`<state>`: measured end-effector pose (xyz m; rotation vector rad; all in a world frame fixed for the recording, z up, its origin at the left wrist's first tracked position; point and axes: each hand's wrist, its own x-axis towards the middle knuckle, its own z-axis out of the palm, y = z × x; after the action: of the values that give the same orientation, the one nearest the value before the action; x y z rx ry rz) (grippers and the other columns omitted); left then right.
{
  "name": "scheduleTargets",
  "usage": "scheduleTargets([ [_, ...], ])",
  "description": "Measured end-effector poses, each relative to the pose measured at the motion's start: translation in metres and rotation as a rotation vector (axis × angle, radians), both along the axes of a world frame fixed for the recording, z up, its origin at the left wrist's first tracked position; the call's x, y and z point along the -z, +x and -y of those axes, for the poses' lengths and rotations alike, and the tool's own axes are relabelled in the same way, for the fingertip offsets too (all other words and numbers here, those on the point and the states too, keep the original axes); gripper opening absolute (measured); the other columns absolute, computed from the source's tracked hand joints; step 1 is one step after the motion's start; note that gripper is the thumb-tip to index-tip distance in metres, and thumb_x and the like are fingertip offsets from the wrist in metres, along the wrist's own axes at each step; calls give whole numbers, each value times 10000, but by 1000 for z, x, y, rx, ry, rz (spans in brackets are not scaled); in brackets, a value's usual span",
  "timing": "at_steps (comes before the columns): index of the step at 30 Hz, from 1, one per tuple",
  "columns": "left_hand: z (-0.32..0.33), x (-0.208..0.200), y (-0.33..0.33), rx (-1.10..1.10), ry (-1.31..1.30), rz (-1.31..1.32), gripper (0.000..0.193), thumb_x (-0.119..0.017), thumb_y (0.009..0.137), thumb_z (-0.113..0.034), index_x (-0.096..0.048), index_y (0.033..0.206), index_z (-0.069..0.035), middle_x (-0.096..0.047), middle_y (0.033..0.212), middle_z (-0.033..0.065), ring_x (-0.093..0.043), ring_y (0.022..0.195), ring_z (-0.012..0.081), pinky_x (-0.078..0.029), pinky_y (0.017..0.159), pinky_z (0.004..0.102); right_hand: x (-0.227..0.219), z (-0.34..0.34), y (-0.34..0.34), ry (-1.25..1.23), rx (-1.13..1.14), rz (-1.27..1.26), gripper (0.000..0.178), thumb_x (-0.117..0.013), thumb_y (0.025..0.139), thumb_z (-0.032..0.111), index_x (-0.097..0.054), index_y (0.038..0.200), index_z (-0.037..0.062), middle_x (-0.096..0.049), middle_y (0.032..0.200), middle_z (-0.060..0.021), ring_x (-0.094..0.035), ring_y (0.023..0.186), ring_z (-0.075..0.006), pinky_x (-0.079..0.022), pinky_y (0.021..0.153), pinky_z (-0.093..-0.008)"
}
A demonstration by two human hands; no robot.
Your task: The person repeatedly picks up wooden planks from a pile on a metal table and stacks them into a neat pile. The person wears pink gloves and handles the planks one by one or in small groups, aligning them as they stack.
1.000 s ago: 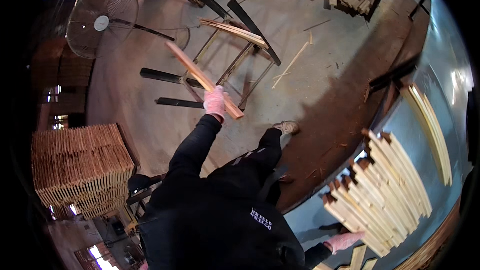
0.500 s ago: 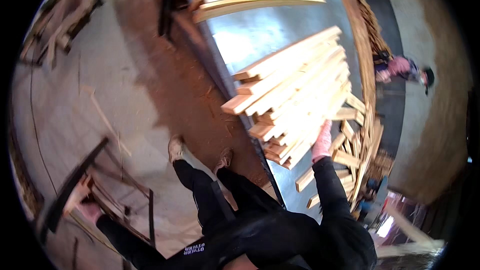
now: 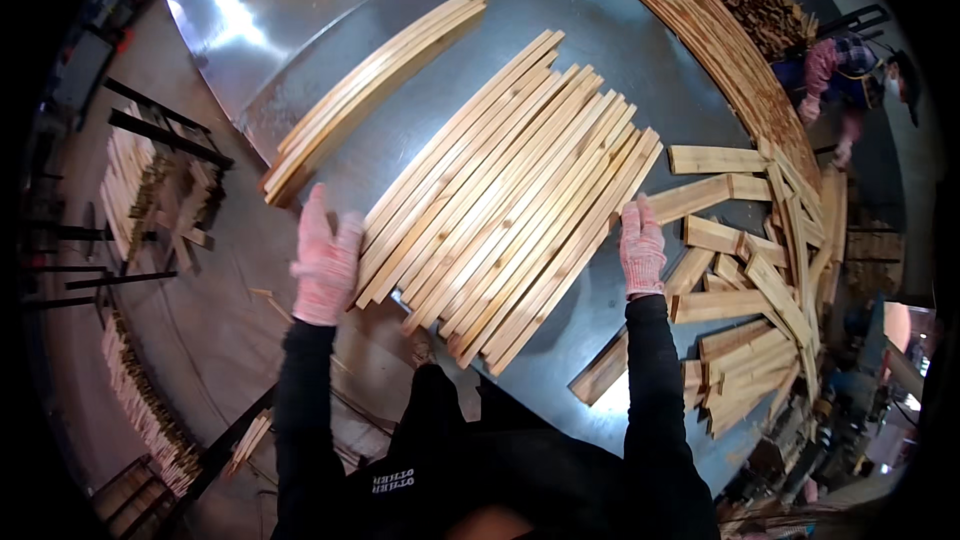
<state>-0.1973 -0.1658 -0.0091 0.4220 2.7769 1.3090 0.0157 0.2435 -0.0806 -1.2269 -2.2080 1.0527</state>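
A wide row of light wooden slats (image 3: pixel 505 210) lies side by side on a grey metal table (image 3: pixel 420 60), their near ends uneven. My left hand (image 3: pixel 328 265), in a pink-and-white knit glove, is at the row's left side near its lower end, fingers stretched and apart. On the opposite side, my gloved right hand (image 3: pixel 641 247) rests its fingertips by the outermost slat, fingers extended and not wrapped round it. A smaller stack of long slats (image 3: pixel 375 90) lies farther left on the table, apart from the row.
Short wooden boards (image 3: pixel 730 240) are heaped at the right of the table, beside a long reddish-brown stack of strips (image 3: pixel 700 20). Another person (image 3: pixel 840 70) stands beyond it. Racks with wood (image 3: pixel 150 180) stand on the floor at left.
My view has turned. My left hand has come from the lower left, by a dark metal frame, to the slat row. My right hand remains at the row's right side.
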Motion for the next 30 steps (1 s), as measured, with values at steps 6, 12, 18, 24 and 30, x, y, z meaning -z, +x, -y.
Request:
scheduleTargets([
  [6, 21, 64, 88, -985, 652, 498, 606, -678, 909, -183, -419, 1423, 6, -506, 1357, 224, -604, 1078, 318, -499, 900, 378, -75, -98, -145, 544, -355, 59, 535, -529, 987, 402, -518, 1429, 101, -651, 1223, -172, -595, 1157, -346, -445, 1008, -452],
  [12, 4, 92, 95, -818, 542, 330, 954, -767, 796, -91, -199, 1558, -12, -406, 1511, 238, -627, 1116, 342, -539, 908, 392, -28, -132, -267, 647, -609, 454, 541, -478, 981, 431, -482, 1481, 225, -664, 1245, -134, -578, 1228, -279, -280, 1149, -530],
  [18, -30, 58, 115, -781, 142, 345, 797, -656, 914, -186, -216, 1569, -78, -411, 1520, 196, -543, 1226, 348, -473, 999, 488, -53, -114, -260, 256, -683, 220, 586, -574, 960, 312, -448, 1509, 148, -667, 1035, -92, -636, 990, -201, -431, 1004, -423],
  [24, 1, -36, 132, -257, -604, -279, 741, -667, 907, -460, -453, 1446, 2, -487, 1464, 202, -462, 1329, 359, -318, 1141, 520, -112, -70, -231, -534, -383, -951, 497, -657, 894, 60, -496, 1354, -38, -489, 745, 17, -475, 572, -85, -496, 519, -246],
  [30, -106, -57, 66, 162, -480, -529, 708, -850, 748, -181, -551, 1370, -19, -725, 1053, 148, -732, 911, 289, -586, 775, 369, -218, 1, -219, -177, -401, -848, 283, -667, 934, 156, -632, 1171, 4, -647, 942, -44, -576, 846, -109, -483, 789, -266],
])
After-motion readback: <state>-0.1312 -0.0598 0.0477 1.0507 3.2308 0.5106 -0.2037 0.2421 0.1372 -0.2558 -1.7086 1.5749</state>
